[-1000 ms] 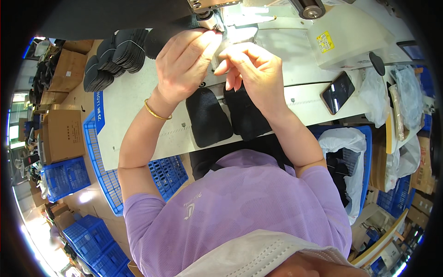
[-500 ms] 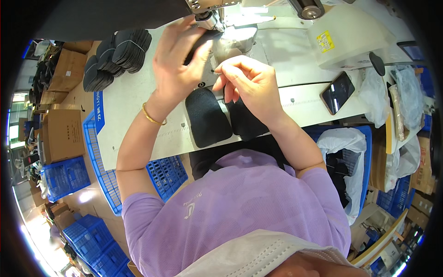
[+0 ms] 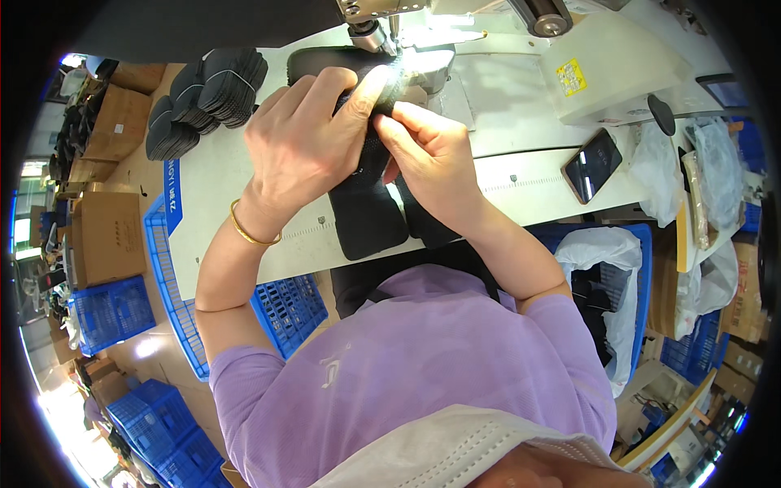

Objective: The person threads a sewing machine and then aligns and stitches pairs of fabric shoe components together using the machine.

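A black, mesh-like fabric piece (image 3: 317, 58) lies at the sewing machine's needle area (image 3: 395, 41), its edge under the lamp glare. My left hand (image 3: 305, 134) is closed over this piece, thumb and forefinger pressing near its edge; the other fingers are bent. From the right, my right hand (image 3: 429, 159) pinches the near end of the same piece between thumb and fingers. Below my hands, two black rounded, insole-shaped pieces lie side by side at the table's front edge: the left one (image 3: 368, 224) and the right one (image 3: 429, 226), partly covered by my right hand.
Banded stacks of black insole-shaped pieces (image 3: 232, 88) stand at the table's far left. A phone (image 3: 593, 165) lies on the right side of the white table (image 3: 521, 191). Blue crates (image 3: 167, 276) stand below left; a lined blue basket (image 3: 643, 301) with black pieces stands below right.
A black piece now shows at the needle, where my left hand was raised and blurred before. My left hand has come down onto it; my right hand has moved slightly left to its edge.
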A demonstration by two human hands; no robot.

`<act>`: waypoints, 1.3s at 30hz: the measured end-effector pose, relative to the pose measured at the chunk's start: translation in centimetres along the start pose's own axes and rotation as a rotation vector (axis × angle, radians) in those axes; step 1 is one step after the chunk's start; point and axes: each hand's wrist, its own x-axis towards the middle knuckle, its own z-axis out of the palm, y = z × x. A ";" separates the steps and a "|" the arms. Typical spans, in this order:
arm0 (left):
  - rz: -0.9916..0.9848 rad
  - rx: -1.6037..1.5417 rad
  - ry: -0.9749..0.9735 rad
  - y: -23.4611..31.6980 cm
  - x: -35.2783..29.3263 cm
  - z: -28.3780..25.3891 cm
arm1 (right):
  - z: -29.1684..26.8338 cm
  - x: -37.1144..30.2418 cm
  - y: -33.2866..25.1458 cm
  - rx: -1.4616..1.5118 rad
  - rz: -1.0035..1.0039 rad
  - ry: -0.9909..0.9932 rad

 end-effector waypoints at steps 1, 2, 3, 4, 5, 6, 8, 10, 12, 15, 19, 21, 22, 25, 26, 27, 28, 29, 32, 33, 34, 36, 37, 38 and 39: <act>-0.004 0.012 -0.016 0.2 0.1 0.0 | 0.1 0.1 0.2 -0.002 0.001 0.000; -0.010 0.023 -0.026 0.1 0.1 0.1 | 0.2 0.1 0.3 -0.020 -0.006 -0.008; -0.011 0.020 -0.025 0.2 0.1 0.1 | 0.2 0.1 0.3 -0.038 -0.014 -0.016; -0.002 0.024 -0.037 0.3 0.2 0.0 | 0.3 0.1 0.0 -0.024 -0.027 -0.013; 0.006 0.027 -0.050 0.4 0.2 0.0 | 0.1 0.1 0.0 -0.027 -0.027 -0.012; 0.005 0.026 -0.048 0.6 0.2 0.0 | 0.0 0.1 0.1 -0.037 -0.023 -0.020; -0.002 0.037 -0.051 0.9 0.3 0.0 | -0.1 0.1 0.0 -0.046 -0.019 -0.029; -0.008 0.034 -0.093 1.6 0.3 -0.7 | -0.2 -0.1 -0.3 -0.053 -0.019 -0.024; -0.011 0.030 -0.136 2.6 0.3 -1.6 | -0.6 -0.5 -0.3 -0.055 -0.014 -0.033; -0.002 -0.003 -0.093 3.8 -0.1 -2.4 | -0.7 -1.4 -1.0 -0.020 0.018 -0.046; 0.027 -0.078 -0.022 4.1 0.1 -1.9 | -1.3 -1.8 -2.0 0.040 0.039 -0.062; 0.026 -0.102 0.013 3.9 0.4 -1.5 | -1.6 -1.6 -2.1 0.036 0.044 -0.075; 0.030 -0.104 0.014 3.7 0.5 -1.1 | -1.8 -1.3 -2.2 0.050 0.040 -0.073; 0.022 -0.081 0.051 3.4 0.6 -0.3 | -1.9 -0.6 -1.9 0.084 0.030 -0.062; 0.003 -0.065 0.034 3.3 0.7 -0.3 | -1.9 -0.4 -1.8 0.089 0.024 -0.061; -0.016 -0.049 0.017 3.2 0.7 -0.1 | -1.9 -0.2 -1.7 0.093 0.018 -0.060; -0.015 -0.048 0.017 3.0 0.7 0.1 | -1.8 0.0 -1.6 0.094 0.017 -0.060; -0.006 -0.049 0.029 2.6 0.7 0.3 | -1.7 0.2 -1.4 0.100 0.021 -0.051; 0.006 -0.054 0.042 2.1 0.7 0.7 | -1.7 0.7 -1.5 0.105 0.041 -0.053; 0.007 -0.058 0.044 2.0 0.8 0.8 | -1.7 0.8 -1.5 0.104 0.057 -0.065; 0.007 -0.058 0.042 2.1 0.7 0.7 | -1.7 0.8 -1.5 0.105 0.058 -0.064; -0.065 -0.093 0.019 2.3 0.7 0.5 | -1.8 0.8 -1.5 0.084 0.058 -0.060; -0.064 -0.093 0.018 2.1 0.7 0.3 | -1.9 0.7 -1.5 0.085 0.058 -0.059; -0.113 -0.215 0.043 1.8 0.8 0.0 | -2.1 0.6 -1.6 0.044 0.028 -0.069; -0.162 -0.336 0.067 1.5 0.7 -0.3 | -2.2 0.6 -1.7 0.004 -0.001 -0.079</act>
